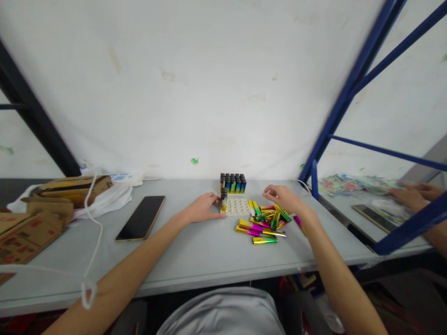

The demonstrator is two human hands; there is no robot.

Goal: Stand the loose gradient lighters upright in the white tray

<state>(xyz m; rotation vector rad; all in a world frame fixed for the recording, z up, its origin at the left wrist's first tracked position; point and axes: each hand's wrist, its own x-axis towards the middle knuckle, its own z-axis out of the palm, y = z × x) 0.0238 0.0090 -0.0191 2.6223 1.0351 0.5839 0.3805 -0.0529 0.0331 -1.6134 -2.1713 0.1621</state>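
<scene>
Resting open at one white tray [238, 207], our left hand [204, 208] touches its near end; beside the loose shiny lighters [251, 226] our right hand [284, 197] hangs, fingers bent, whether empty we cannot tell. Probably light, stiff and slick, these suit a mid-body pinch. Beyond both hands, black-topped lighters [238, 186] stand about five across; the loose ones overlap past counting.

White tray [239, 207]; black-topped lighters [233, 184]

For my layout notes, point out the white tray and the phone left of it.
White tray [238, 207]: head view, on its top face, among the holes.
Phone [142, 217]: head view, on its dark screen.
</scene>
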